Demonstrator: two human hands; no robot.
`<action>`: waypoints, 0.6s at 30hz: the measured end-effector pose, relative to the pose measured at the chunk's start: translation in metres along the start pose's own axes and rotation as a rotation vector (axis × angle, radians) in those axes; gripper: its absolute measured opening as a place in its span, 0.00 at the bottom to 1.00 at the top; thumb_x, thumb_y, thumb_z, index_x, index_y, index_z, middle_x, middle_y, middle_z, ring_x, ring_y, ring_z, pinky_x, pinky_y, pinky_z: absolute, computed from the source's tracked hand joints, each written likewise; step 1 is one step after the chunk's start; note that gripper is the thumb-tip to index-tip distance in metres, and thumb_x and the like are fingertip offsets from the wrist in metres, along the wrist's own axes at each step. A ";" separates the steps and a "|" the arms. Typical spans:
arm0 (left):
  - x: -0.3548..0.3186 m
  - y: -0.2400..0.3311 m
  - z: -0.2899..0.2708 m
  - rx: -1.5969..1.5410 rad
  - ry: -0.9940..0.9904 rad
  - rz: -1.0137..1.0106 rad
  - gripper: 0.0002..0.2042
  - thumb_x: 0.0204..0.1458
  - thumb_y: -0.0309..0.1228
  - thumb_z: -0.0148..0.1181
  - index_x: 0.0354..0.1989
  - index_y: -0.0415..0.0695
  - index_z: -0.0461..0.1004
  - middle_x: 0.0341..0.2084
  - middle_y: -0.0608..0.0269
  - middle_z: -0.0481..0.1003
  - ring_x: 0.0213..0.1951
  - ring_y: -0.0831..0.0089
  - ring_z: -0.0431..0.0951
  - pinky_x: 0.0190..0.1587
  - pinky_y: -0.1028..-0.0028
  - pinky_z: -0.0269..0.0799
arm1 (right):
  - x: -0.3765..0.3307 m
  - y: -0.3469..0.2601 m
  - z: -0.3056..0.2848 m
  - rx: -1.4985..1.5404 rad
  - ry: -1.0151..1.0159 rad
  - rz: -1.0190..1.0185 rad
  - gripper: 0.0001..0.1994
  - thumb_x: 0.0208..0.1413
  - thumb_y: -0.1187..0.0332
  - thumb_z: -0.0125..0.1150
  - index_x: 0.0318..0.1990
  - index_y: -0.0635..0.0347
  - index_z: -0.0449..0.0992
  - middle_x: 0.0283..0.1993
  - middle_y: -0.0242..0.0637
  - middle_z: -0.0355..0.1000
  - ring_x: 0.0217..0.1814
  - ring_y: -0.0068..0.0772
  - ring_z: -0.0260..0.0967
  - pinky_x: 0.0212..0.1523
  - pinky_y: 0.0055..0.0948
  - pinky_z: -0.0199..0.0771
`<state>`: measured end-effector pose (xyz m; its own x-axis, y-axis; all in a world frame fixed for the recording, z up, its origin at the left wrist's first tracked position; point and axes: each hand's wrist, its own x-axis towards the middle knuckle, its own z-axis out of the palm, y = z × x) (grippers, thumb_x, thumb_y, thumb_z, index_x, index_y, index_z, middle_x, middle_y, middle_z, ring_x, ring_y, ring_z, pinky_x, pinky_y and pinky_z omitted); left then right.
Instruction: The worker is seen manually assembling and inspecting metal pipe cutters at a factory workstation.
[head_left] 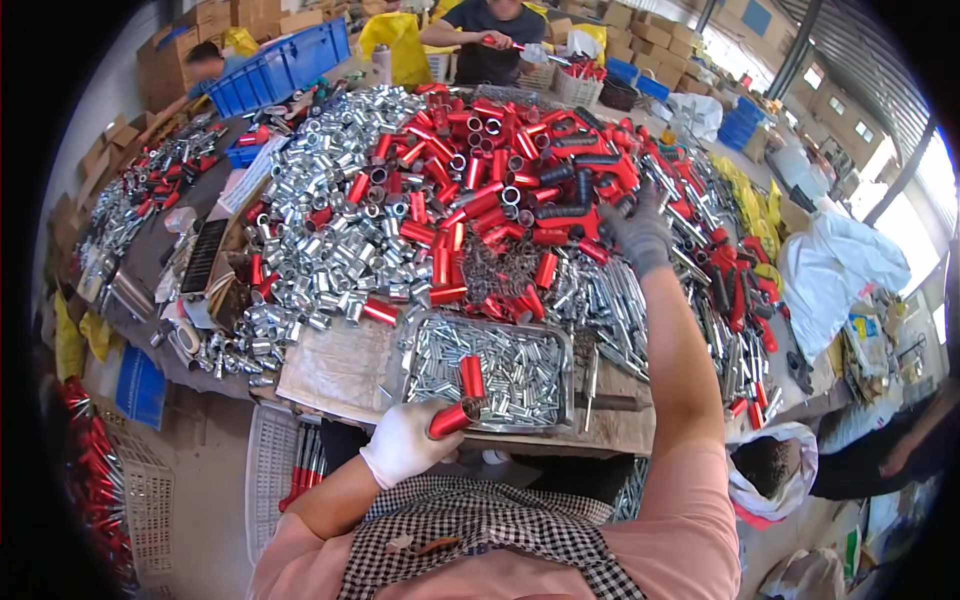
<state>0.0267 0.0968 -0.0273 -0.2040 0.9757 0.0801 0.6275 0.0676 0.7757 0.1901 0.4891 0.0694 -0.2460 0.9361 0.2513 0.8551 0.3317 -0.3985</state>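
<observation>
My left hand, in a white glove, is closed around a red metal tube at the table's front edge. Just beyond it, a second red tube stands out over a clear tray filled with small silver pins. Stretched far forward, my right hand wears a grey glove. Its fingers are apart at the right side of the heap, beside red tool bodies with black grips; no held part shows between them. Loose red tubes and dark wire springs lie left of that hand.
Silver sleeves are heaped on the left, long silver rods on the right. A person works across the table near a blue crate; another is partly visible at far left. Beside me are a white basket and a white sack.
</observation>
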 end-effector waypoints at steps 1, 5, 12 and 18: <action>0.003 0.003 -0.002 0.013 -0.005 0.029 0.10 0.47 0.36 0.65 0.34 0.44 0.77 0.24 0.51 0.77 0.29 0.52 0.80 0.33 0.61 0.75 | 0.034 0.023 0.018 -0.032 0.116 0.091 0.60 0.38 0.35 0.68 0.72 0.61 0.43 0.52 0.54 0.74 0.55 0.53 0.73 0.53 0.44 0.72; 0.003 0.004 -0.002 0.050 -0.022 0.054 0.10 0.49 0.37 0.63 0.31 0.44 0.76 0.21 0.53 0.76 0.28 0.53 0.80 0.32 0.61 0.75 | 0.089 0.077 0.086 0.229 0.026 0.189 0.61 0.41 0.43 0.69 0.73 0.61 0.34 0.54 0.55 0.72 0.56 0.55 0.72 0.55 0.46 0.71; -0.007 -0.009 0.000 0.079 -0.011 0.093 0.11 0.45 0.37 0.66 0.31 0.43 0.77 0.22 0.49 0.76 0.27 0.51 0.79 0.31 0.60 0.74 | -0.010 0.111 0.051 1.522 0.022 -0.003 0.29 0.46 0.67 0.69 0.57 0.60 0.67 0.36 0.37 0.71 0.30 0.33 0.71 0.33 0.35 0.75; -0.007 -0.025 -0.012 0.447 0.084 0.252 0.10 0.47 0.38 0.60 0.32 0.45 0.76 0.22 0.51 0.77 0.27 0.52 0.79 0.30 0.57 0.75 | -0.191 0.047 -0.042 1.311 -0.669 -0.103 0.33 0.45 0.63 0.67 0.60 0.69 0.67 0.34 0.40 0.74 0.35 0.35 0.75 0.37 0.36 0.77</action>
<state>0.0031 0.0861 -0.0395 -0.0535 0.9544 0.2935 0.9206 -0.0667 0.3847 0.2966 0.3214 0.0396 -0.7508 0.6600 0.0282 -0.1041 -0.0760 -0.9917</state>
